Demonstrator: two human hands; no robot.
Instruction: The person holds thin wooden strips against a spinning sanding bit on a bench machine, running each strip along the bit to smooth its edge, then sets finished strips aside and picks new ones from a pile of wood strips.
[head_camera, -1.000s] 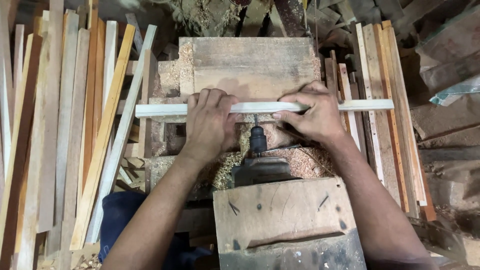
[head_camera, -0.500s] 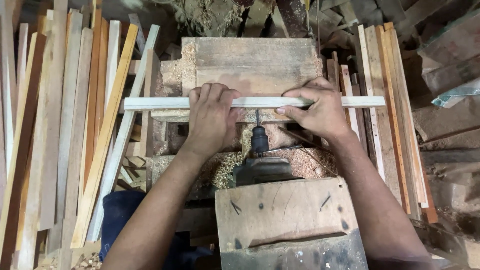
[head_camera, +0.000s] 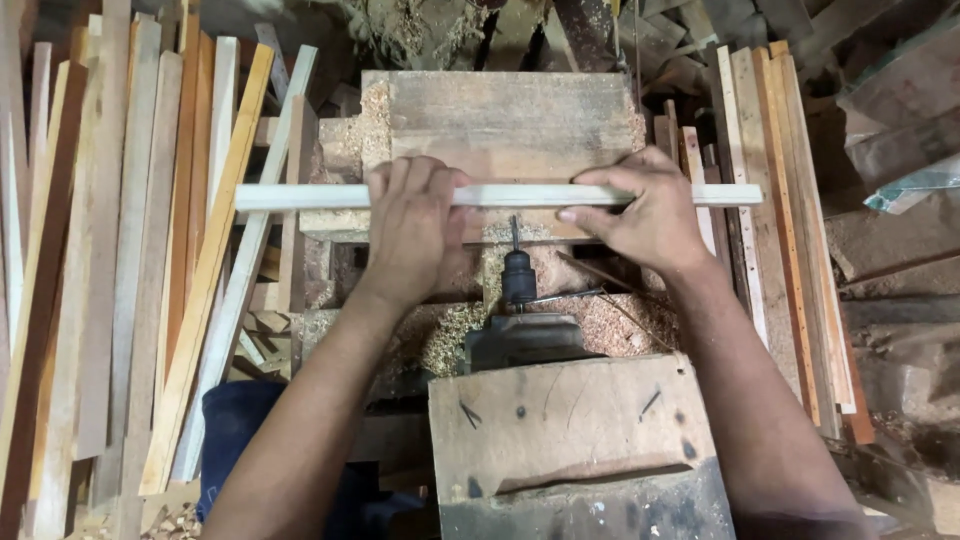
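On the sawdust-covered bench (head_camera: 500, 115), a pale wood strip (head_camera: 500, 195) lies crosswise just ahead of the drill (head_camera: 518, 275). Left hand (head_camera: 415, 225) curls over it, gripping. Right hand (head_camera: 650, 215) clamps it too, fingers (head_camera: 600, 180) wrapped over top.

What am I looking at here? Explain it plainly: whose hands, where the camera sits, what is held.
The camera sits on a person's head, looking down at their own two bare hands. The left hand and right hand press a long pale wooden strip crosswise on a worn wooden block. Just below the strip, a dark drill chuck with its bit points towards it. Sawdust lies around. Stacks of wooden slats stand on the left, with more on the right.
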